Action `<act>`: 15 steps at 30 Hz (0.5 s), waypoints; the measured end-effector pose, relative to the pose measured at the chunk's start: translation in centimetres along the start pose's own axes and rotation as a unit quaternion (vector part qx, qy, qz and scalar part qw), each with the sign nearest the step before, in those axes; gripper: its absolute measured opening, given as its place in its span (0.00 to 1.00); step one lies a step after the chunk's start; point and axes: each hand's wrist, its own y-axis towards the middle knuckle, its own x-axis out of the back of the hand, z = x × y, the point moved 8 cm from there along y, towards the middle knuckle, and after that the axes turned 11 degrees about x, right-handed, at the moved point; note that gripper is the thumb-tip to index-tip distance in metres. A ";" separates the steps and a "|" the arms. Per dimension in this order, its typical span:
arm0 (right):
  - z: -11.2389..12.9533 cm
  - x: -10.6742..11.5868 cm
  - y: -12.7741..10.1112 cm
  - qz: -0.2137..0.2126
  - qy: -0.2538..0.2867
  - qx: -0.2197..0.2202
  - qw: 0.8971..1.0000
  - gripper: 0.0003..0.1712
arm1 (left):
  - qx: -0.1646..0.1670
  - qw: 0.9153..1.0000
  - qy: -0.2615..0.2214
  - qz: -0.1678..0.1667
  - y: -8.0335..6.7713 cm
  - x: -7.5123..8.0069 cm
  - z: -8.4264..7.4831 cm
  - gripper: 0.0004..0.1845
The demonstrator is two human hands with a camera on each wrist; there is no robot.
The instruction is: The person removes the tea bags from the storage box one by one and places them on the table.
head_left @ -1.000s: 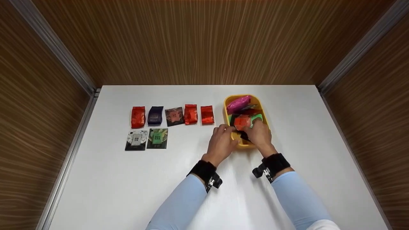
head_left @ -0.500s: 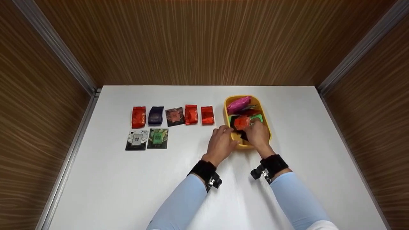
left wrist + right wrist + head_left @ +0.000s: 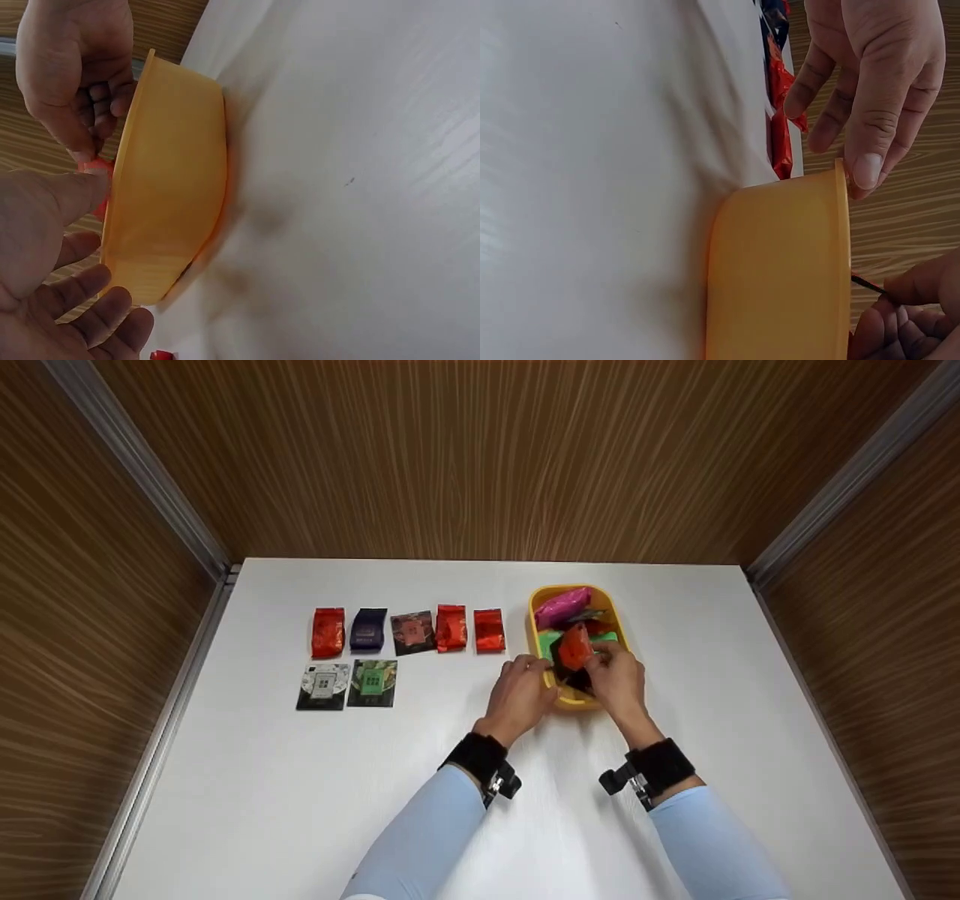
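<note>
In the head view, my right hand (image 3: 619,679) pinches a flat black sachet with a red label (image 3: 574,649) between thumb and fingers. The sachet is tilted up inside the yellow plastic basket (image 3: 534,619); its thin dark edge (image 3: 868,284) shows above the rim in the right wrist view. My left hand (image 3: 517,694) rests at the basket's near left rim, thumb over the edge, other fingers loosely extended outside it. Also in the basket lie a pink packet (image 3: 562,606), green sachets (image 3: 550,641) and other dark and red packets, partly hidden.
Left of the basket, a row on the white table (image 3: 247,780) holds red packets (image 3: 489,631), a dark purple packet (image 3: 367,630) and a black-and-red sachet (image 3: 412,632). Below lie a black-and-white sachet (image 3: 323,687) and a green-labelled sachet (image 3: 373,682). Wood-grain panels (image 3: 480,457) surround the table.
My right hand has drawn back slightly and raised the black-and-red sachet, which lay flatter before. More of the green sachets beneath shows. My left hand stays at the rim.
</note>
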 end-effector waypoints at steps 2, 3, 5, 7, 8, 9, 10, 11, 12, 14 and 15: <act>0.7 0.5 -0.2 -0.008 0.019 0.018 1.000 0.14 | 0.009 1.000 -0.018 -0.003 0.1 0.5 0.3 0.27; 1.0 0.7 -0.3 -0.012 0.028 0.027 0.999 0.14 | 0.013 1.000 -0.027 -0.007 0.2 0.9 0.4 0.26; 1.8 1.2 -0.4 -0.018 0.046 0.044 0.998 0.12 | 0.025 0.998 -0.048 -0.015 0.4 1.6 0.7 0.26; 2.6 1.7 -0.6 -0.023 0.060 0.061 0.996 0.11 | 0.035 0.997 -0.063 -0.023 0.6 2.5 1.0 0.26; 3.1 1.9 -0.6 -0.025 0.063 0.071 0.995 0.10 | 0.037 0.996 -0.072 -0.030 0.7 3.0 1.2 0.26; 3.5 2.1 -0.7 -0.028 0.065 0.082 0.994 0.09 | 0.040 0.995 -0.080 -0.036 0.8 3.5 1.3 0.26; 4.0 2.2 -0.7 -0.030 0.067 0.093 0.993 0.09 | 0.043 0.994 -0.089 -0.041 0.8 3.9 1.5 0.26; 4.5 2.2 -0.8 -0.030 0.071 0.104 0.992 0.08 | 0.045 0.993 -0.097 -0.049 0.8 4.4 1.6 0.27; 5.0 2.2 -0.9 -0.029 0.074 0.115 0.990 0.08 | 0.046 0.992 -0.106 -0.056 0.7 4.9 1.8 0.28; 5.9 2.1 -1.0 -0.030 0.079 0.138 0.987 0.07 | 0.042 0.988 -0.125 -0.073 0.6 5.7 2.0 0.28; 6.3 1.9 -1.0 -0.029 0.084 0.148 0.985 0.07 | 0.040 0.987 -0.135 -0.081 0.4 6.1 2.2 0.27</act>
